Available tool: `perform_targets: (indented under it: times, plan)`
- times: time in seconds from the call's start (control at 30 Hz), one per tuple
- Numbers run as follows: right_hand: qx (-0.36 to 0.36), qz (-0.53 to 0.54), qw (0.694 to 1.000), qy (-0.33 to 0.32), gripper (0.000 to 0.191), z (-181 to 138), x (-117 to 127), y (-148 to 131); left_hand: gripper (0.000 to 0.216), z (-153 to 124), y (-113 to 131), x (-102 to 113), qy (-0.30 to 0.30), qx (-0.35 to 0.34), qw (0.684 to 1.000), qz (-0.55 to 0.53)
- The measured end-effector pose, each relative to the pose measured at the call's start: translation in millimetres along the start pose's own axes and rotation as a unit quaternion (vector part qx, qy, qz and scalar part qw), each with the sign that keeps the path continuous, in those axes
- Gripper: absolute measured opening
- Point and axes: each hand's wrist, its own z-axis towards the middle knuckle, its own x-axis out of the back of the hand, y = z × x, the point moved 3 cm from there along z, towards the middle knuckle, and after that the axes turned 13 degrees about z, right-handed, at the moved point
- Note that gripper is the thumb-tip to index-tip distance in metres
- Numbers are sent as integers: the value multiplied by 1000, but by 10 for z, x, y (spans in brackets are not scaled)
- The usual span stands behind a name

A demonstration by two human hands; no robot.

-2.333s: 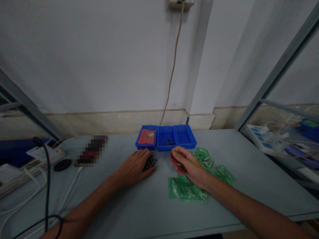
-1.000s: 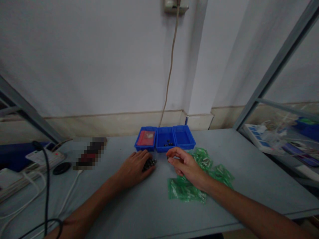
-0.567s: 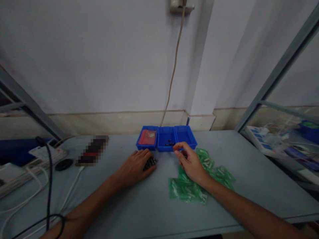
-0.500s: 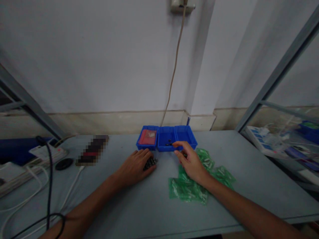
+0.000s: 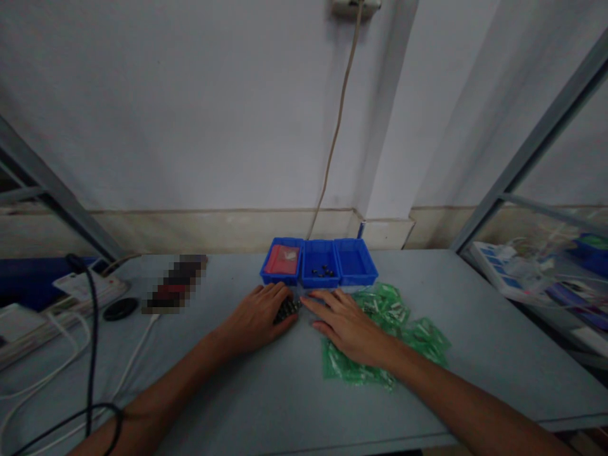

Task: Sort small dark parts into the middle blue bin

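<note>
A small heap of dark, shiny pieces (image 5: pixel 286 310) sits on a grey tabletop (image 5: pixel 247 405) inside the cupped left hand (image 5: pixel 261 315), thumb and fingers apart around it, with the right hand's (image 5: pixel 344 323) spread fingertips just beside it, near crinkled green plastic bags (image 5: pixel 392 305) and three blue plastic bins (image 5: pixel 321 282).

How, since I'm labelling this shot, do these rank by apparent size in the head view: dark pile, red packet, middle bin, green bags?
1. Green bags together, though the right hand hides part.
2. Middle bin.
3. Red packet.
4. Dark pile, visible part only; the left hand may hide more.
</note>
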Motion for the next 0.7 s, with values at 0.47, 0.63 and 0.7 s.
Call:
perform_targets:
  times: [0.47,0.63,0.7]
  plan:
    - [8,-24,1000,3,8,35,8,57,25,-6,-12,-22,11,-1,1000,-14]
    - [-47,110,989,81,12,-1,97,55,24,-3,-7,10,6,-1,1000,-16]
    - [-99,219,963,119,14,-5,117,83,24,-4,-4,12,2,-3,1000,-16]
